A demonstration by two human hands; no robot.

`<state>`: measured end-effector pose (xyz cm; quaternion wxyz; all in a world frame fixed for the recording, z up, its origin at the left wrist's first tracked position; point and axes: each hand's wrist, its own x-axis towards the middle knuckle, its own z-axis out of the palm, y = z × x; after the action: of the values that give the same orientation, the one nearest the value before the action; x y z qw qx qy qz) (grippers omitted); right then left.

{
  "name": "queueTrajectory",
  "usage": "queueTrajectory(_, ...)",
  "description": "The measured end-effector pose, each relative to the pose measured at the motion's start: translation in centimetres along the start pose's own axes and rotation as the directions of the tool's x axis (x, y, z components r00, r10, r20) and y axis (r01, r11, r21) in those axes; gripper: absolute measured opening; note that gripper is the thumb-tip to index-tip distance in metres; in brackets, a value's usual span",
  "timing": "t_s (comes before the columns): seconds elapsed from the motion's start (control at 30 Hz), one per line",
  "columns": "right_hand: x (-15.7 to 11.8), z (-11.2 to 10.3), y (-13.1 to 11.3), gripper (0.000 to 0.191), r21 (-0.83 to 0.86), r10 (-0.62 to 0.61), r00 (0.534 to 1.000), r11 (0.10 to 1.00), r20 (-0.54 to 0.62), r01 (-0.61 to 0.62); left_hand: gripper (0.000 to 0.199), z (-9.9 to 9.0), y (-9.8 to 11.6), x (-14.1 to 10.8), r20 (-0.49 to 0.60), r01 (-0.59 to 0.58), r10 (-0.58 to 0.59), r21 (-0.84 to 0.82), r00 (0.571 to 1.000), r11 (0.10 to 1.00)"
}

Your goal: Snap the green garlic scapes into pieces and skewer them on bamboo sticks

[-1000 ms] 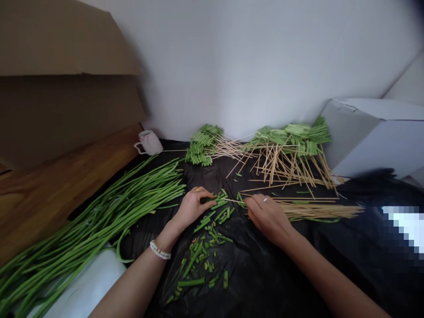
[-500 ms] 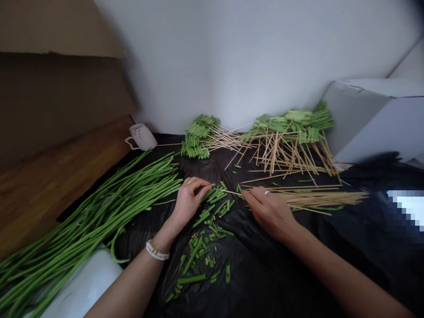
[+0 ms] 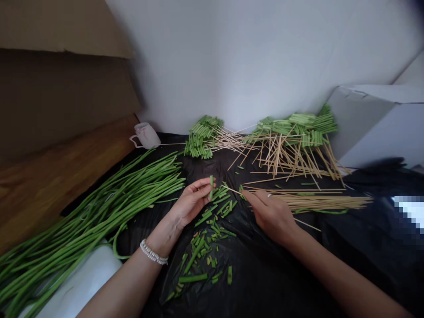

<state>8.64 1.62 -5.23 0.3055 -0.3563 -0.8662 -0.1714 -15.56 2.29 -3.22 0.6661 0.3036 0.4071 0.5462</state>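
Note:
My left hand [image 3: 190,204] is turned palm-up and pinches a short cut piece of yardlong bean [image 3: 211,187] upright between its fingertips. My right hand [image 3: 272,215] holds a thin bamboo skewer [image 3: 233,190], and its point reaches toward that bean piece without touching it. Loose cut bean pieces [image 3: 212,234] lie on the black plastic sheet [image 3: 265,274] below and between my hands. A bundle of bamboo skewers [image 3: 321,203] lies just right of my right hand. Long uncut beans [image 3: 99,212] lie to the left of my left hand.
Skewers threaded with bean pieces [image 3: 202,138] and a larger heap [image 3: 294,137] lie against the white wall at the back. A white mug [image 3: 145,135] stands by a wooden board [image 3: 56,181]. A cardboard box [image 3: 56,88] is upper left, and a white box [image 3: 371,128] is right.
My left hand has rotated from palm-down to palm-up and raised a bean piece upright. My right hand and its skewer have shifted slightly, and the whole view has tilted a little.

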Motion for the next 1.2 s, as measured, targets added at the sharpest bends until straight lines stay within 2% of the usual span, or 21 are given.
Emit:
queueTrajectory(0.1,0.0,-0.2,-0.1,0.034,-0.012,-0.024,0.997,1.000,-0.078,0.023,0.031,0.0,-0.2,0.0,0.022,0.049,-0.049,-0.021,0.999,0.999)
queueTrajectory(0.2,0.0,-0.4,-0.4,0.032,-0.031,-0.041,0.992,0.999,-0.117,0.037,0.029,-0.1,-0.4,0.0,0.029,0.047,-0.046,-0.029,0.999,0.998)
queueTrajectory(0.87,-0.1,-0.4,-0.8,0.031,-0.045,-0.019,0.997,0.999,-0.075,0.016,0.032,0.4,-0.8,0.1,0.032,0.049,-0.048,-0.015,0.998,0.999)
queueTrajectory(1.2,-0.3,-0.1,-1.1,0.034,0.023,-0.003,0.998,1.000,-0.065,0.005,0.033,0.5,-1.2,-0.1,0.013,-0.012,0.010,0.104,1.000,0.994)
